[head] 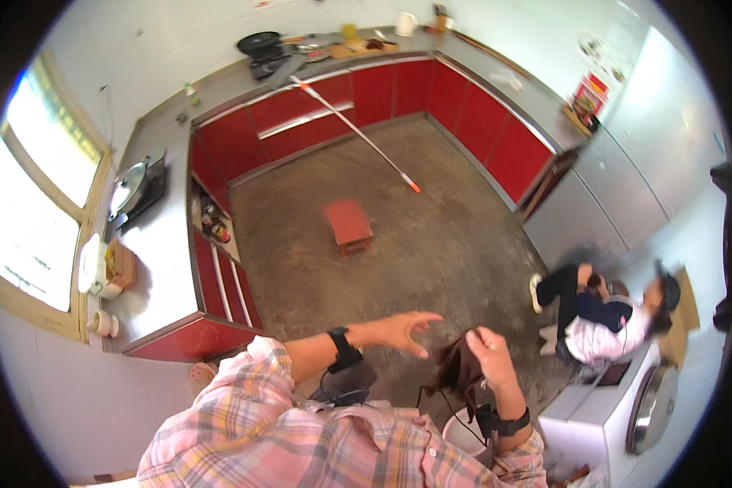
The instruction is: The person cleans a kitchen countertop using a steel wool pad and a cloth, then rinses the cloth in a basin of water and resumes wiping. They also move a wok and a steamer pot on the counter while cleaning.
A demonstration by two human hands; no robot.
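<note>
A dark brown cloth (pixel 459 369) hangs in folds from my right hand (pixel 489 354), pinched between thumb and fingers. My left hand (pixel 399 333) is held out to the left of the cloth, thumb and fingers spread, with nothing in it. A gap separates it from the cloth. Beneath the cloth, close to my body, stands a pale bucket (pixel 465 432), partly hidden by my right arm and shirt. Both wrists wear black bands with cables.
A red stool (pixel 349 222) stands on the concrete floor. A long pole (pixel 360 134) leans against the red cabinets (pixel 396 88). To the right a person (pixel 610 323) sits beside a white cabinet-like unit (pixel 579 415). A wok (pixel 129 186) sits on the left counter (pixel 168 244).
</note>
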